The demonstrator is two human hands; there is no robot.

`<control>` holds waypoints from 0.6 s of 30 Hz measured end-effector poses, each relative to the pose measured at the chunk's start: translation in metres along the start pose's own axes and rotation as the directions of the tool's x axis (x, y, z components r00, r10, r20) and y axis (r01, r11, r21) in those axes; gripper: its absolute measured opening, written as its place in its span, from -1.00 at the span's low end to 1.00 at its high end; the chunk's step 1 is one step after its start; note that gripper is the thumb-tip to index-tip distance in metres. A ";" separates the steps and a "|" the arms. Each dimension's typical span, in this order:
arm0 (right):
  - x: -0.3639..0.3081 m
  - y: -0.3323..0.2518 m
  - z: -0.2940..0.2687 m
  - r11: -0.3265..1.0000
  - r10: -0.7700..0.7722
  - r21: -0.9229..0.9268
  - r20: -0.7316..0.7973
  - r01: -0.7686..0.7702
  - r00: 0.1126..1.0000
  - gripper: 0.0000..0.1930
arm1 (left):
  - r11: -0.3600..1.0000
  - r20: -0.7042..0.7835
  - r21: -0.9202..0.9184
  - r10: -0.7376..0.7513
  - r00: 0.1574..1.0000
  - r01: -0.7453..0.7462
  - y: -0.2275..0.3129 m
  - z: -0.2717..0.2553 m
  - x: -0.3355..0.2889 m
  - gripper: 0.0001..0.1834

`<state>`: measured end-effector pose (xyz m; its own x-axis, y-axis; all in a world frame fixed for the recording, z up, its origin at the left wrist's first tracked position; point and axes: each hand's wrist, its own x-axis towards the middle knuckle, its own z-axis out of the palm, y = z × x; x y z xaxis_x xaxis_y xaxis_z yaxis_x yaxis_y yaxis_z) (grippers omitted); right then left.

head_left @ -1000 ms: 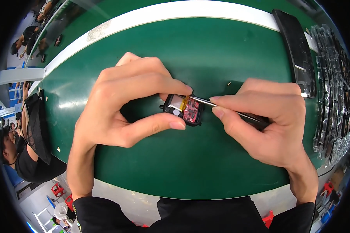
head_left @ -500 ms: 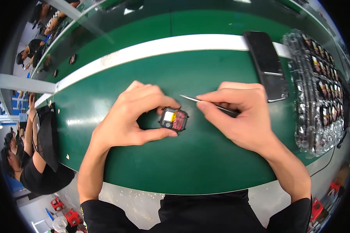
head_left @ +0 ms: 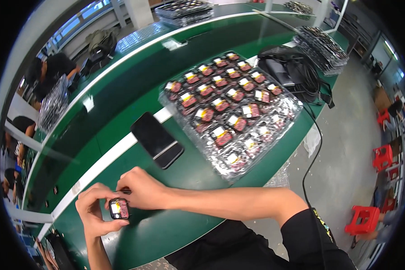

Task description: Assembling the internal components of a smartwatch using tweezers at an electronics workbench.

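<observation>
A small black square watch case [head_left: 119, 209] with a white, yellow and reddish inside sits at the lower left of the green workbench. My left hand [head_left: 93, 208] is closed round it, the thumb at its lower edge and the fingers along its upper left. My right hand [head_left: 145, 190] is just beside the case, fingers curled in a pinch at its upper right. A short dark piece of the tweezers [head_left: 124, 191] shows at those fingertips; their tip is hidden.
Right of a black smartphone [head_left: 157, 140], clear plastic trays [head_left: 198, 144] hold several similar watch cases. Black cables [head_left: 297, 74] lie beyond, one hanging past the bench edge. A white rail [head_left: 117, 150] runs along the bench. Red stools [head_left: 362, 220] stand on the floor.
The view has swung right, bringing the trays and cables nearer the middle. My right hand with the tweezers has come close to the watch case, which stays in my left hand.
</observation>
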<state>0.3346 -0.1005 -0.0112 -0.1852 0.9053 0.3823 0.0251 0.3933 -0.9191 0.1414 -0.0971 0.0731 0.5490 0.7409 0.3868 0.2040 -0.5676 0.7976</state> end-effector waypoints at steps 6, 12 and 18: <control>-0.006 0.051 0.020 0.952 -0.113 0.301 0.162 0.060 0.980 -0.67 | 0.945 0.399 -0.046 0.315 0.861 -0.325 0.088 0.125 0.154 -0.39; -0.026 0.011 0.006 0.974 -0.039 0.227 0.092 0.017 0.995 -0.76 | 0.806 0.478 -0.136 0.563 0.674 -0.577 0.101 0.271 0.251 -0.45; -0.035 0.003 -0.014 0.928 -0.007 0.367 0.200 -0.069 0.980 -0.74 | 0.800 0.615 -0.082 0.510 0.602 -0.594 0.085 0.326 0.280 -0.45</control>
<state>0.3552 -0.1282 -0.0261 -0.3782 0.8522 0.3615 -0.3248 0.2436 -0.9139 0.5768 -0.0549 0.0985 0.9329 -0.0644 0.3544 -0.2294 -0.8648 0.4467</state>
